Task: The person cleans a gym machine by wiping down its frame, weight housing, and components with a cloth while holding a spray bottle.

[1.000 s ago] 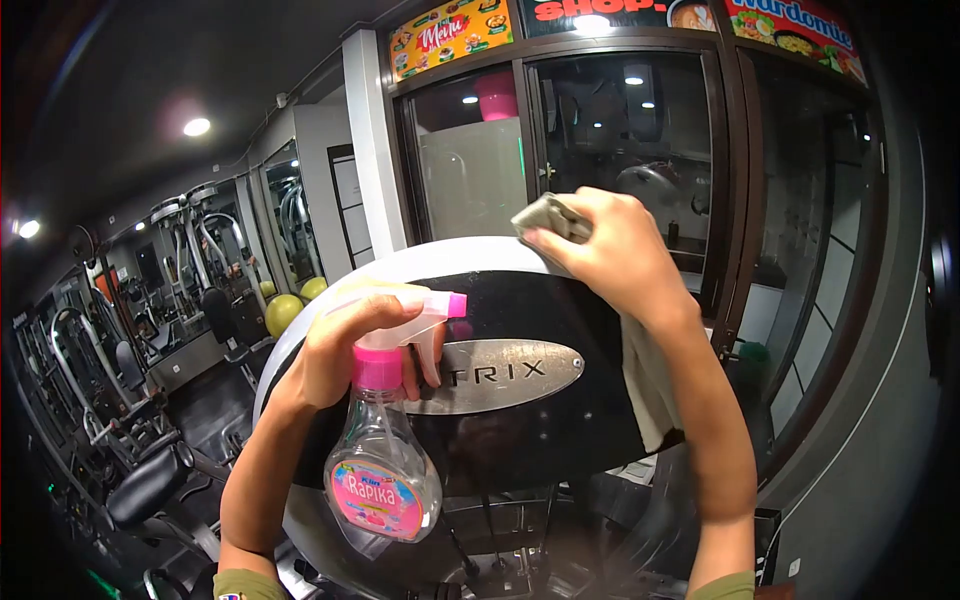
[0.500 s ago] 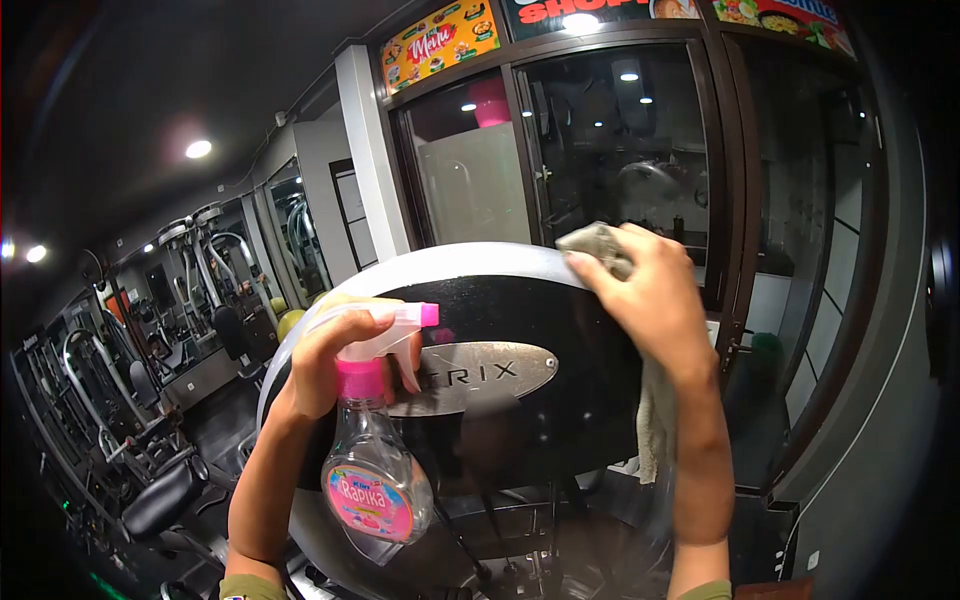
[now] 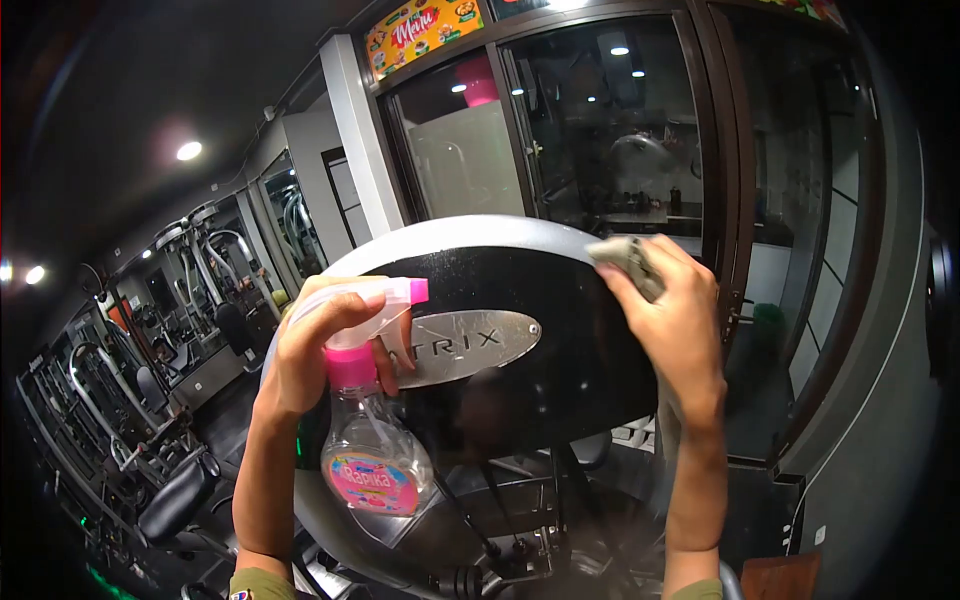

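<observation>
My left hand (image 3: 310, 335) is wrapped round the neck of a clear spray bottle (image 3: 375, 440) with a pink collar, a white and pink trigger head and a pink label. The bottle hangs in front of a black machine panel (image 3: 590, 350) that carries an oval metal badge (image 3: 480, 342). A curved silver rim (image 3: 470, 232) runs along the panel's top. At the upper right of that rim, my right hand (image 3: 680, 310) grips a greyish cloth (image 3: 630, 262) and presses it against the edge. Part of the cloth is hidden behind my fingers.
Dark-framed glass doors (image 3: 610, 130) stand behind the machine, with a yellow menu sign (image 3: 420, 35) above. Gym machines (image 3: 205, 250) and a padded black seat (image 3: 180, 505) fill the left side. A grey wall (image 3: 870, 480) is on the right.
My right hand has moved the cloth slightly right and down along the silver rim. The hanging part of the cloth no longer shows. The view has shifted a little downward.
</observation>
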A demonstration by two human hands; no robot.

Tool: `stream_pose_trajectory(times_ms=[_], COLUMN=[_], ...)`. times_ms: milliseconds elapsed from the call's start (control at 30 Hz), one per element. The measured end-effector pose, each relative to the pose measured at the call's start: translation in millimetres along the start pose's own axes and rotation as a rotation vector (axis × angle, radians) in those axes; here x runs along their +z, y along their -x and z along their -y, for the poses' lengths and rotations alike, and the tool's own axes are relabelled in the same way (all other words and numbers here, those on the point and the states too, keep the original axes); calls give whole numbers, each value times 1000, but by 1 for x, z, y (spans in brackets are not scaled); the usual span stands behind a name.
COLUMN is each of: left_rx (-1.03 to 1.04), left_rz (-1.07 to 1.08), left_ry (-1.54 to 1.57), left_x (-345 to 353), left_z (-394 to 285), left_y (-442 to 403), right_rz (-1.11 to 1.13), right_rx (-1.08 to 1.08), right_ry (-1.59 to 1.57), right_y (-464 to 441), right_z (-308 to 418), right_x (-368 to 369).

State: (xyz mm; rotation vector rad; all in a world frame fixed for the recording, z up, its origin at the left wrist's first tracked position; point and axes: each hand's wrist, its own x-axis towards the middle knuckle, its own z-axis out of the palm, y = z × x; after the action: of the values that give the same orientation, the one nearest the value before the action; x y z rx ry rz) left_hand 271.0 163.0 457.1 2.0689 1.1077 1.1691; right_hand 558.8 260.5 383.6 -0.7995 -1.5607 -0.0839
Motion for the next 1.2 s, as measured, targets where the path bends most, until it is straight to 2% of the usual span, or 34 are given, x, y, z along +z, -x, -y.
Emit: stream_pose_trajectory(times_ms=[67,200,267,333,400,467,500,567,600,667,800,867,933,1067,1167,1200], left_rx=[-9,-20,-61,-14,-19,-164,-167,-19,-23,6,57,40,-53,-26,14,5], left_rz=[-127,-132,22,-4,-26,-21,-15,-113,-107,-64,-92,-105,-94,-102,-144,-140], left_ry=[-56,15,139,118,101,46,54,79,88,150,101,167,124,118,62,65], left_x=[17,41,43,55,66,70,74,82,85,91,103,110,114,120,122,121], left_z=[-8,-6,-10,-6,-3,-6,-2,10,10,8,15,18,18,24,24,25], left_y=[4,16,28,37,44,49,48,48,50,55,65,69,67,65,63,63], right_rz=[-23,19,-52,-119,-148,-140,-121,-63,-38,-17,-106,-193,-229,-77,-72,-97], right_rx=[-160,-171,-92,37,131,101,56,-37,-75,-39,77,186,190,1,-44,0], right_ry=[-42,-29,36,75,-32,113,78,32,-37,-135,87,-22,17,1,9,19], right_y=[-3,12,21,31,35,34,34,38,42,51,70,78,79,89,105,108], right_z=[13,32,18,4,-1,5,16,33,41,48,13,0,4,44,41,36], right_x=[18,23,14,0,-6,-2,2,16,19,16,-9,-13,-8,4,0,-4])
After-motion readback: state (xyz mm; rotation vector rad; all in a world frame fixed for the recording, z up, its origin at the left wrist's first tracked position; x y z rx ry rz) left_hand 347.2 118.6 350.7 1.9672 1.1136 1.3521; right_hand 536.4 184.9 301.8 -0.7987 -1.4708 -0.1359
